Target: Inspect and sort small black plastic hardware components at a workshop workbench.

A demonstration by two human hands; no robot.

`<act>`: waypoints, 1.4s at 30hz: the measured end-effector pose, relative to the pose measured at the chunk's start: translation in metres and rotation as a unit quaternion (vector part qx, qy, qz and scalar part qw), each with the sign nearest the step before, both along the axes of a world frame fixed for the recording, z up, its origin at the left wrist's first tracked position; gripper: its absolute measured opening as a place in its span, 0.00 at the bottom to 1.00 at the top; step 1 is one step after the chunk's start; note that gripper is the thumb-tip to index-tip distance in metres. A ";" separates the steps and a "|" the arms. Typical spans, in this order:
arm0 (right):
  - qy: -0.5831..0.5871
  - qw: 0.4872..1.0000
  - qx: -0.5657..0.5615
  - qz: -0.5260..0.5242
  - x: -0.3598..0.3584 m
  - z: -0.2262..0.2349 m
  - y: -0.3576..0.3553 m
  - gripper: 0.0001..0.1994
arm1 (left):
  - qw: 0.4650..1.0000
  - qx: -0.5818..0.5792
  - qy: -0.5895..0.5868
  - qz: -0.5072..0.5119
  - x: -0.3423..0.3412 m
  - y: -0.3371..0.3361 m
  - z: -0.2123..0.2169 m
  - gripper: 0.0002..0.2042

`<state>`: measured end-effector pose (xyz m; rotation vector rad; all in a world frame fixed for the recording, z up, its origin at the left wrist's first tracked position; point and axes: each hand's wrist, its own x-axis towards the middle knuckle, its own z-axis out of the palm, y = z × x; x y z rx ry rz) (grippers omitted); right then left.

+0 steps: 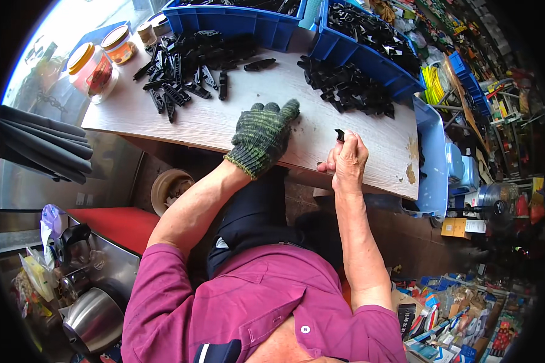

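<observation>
left hand [263, 135] gloved, right hand [349, 160] holding black piece [340, 135]

My left hand [263, 132] wears a knitted glove [255, 145], mottled green and black, with a green-edged cuff [242, 166]; my right hand [349, 160] is bare. My shirt [242, 302] is magenta, short-sleeved, with a white button [305, 330] and a dark, white-striped collar [224, 352]. My trousers [254, 209] are dark.

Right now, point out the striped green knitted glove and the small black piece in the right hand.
Striped green knitted glove [262, 134], head view: its back.
Small black piece [340, 135], head view: its protruding end.
</observation>
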<state>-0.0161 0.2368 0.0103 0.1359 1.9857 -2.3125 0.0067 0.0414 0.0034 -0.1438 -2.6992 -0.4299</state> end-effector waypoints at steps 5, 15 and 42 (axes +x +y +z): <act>0.022 1.000 -0.006 0.009 0.001 -0.001 -0.001 0.16 | 0.999 0.031 0.037 -0.017 0.004 -0.003 -0.004 0.13; 0.033 0.999 -0.012 0.009 0.003 -0.002 0.005 0.15 | 0.893 0.408 -0.057 -0.181 0.005 0.038 -0.010 0.13; 0.158 0.983 0.067 -0.066 0.003 -0.016 0.015 0.16 | 0.861 0.500 0.041 -0.085 -0.007 0.105 -0.020 0.12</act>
